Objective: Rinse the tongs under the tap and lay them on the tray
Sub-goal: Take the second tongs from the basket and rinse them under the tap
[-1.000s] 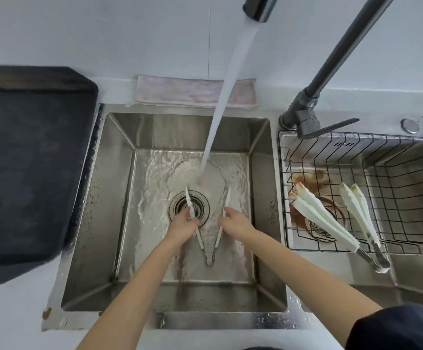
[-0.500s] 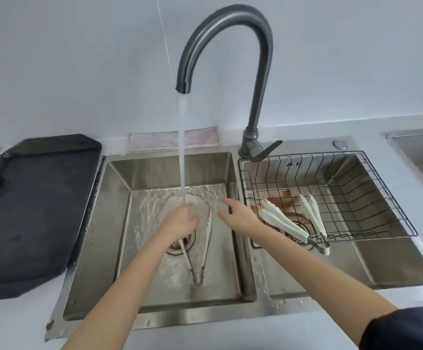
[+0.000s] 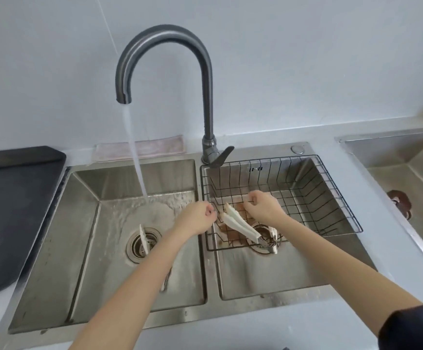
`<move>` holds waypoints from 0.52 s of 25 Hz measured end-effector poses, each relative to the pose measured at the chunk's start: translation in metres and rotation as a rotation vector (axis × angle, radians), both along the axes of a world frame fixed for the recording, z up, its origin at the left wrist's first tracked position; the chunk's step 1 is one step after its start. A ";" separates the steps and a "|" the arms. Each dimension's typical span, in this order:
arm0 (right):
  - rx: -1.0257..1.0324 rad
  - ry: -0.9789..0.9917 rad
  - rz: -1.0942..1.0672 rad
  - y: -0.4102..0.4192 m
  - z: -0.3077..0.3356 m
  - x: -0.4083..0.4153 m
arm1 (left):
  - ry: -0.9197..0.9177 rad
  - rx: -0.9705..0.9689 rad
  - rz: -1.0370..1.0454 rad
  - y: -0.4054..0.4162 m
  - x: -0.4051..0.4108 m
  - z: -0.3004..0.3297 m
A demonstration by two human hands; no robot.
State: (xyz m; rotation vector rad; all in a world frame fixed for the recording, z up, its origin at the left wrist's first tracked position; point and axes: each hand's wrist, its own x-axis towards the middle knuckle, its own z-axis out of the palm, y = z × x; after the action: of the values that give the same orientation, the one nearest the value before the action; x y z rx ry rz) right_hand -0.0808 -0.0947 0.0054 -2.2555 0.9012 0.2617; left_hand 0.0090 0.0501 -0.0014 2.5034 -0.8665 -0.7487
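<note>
Three pairs of tongs: one lying in the left basin, two in the wire basket under the right grip. Two hands, the left grip at the divider. One tap, one dark tray, one folded cloth, three basins.

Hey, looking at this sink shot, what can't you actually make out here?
Head view, three things:
- Tongs in the left basin: the left forearm covers most of them.
- Second tongs in the wire basket: the right hand hides all but their ends.
- Black tray: cut off by the left edge.
</note>
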 end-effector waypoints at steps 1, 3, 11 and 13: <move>-0.019 0.053 -0.004 -0.010 -0.004 -0.006 | -0.011 0.020 -0.010 -0.010 -0.007 -0.002; -0.055 0.165 0.006 -0.022 -0.014 -0.015 | -0.010 0.068 -0.025 -0.024 -0.017 -0.008; -0.284 0.297 0.110 -0.030 -0.040 -0.021 | 0.100 0.314 -0.026 -0.057 -0.045 -0.041; -0.292 0.280 0.106 -0.029 -0.043 -0.019 | 0.138 0.312 -0.014 -0.060 -0.048 -0.045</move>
State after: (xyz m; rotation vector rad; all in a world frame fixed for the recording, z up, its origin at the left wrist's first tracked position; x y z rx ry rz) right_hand -0.0998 -0.1241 -0.0372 -2.5844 1.0184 0.5356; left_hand -0.0389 -0.0098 -0.0462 2.6720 -0.7686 -1.1232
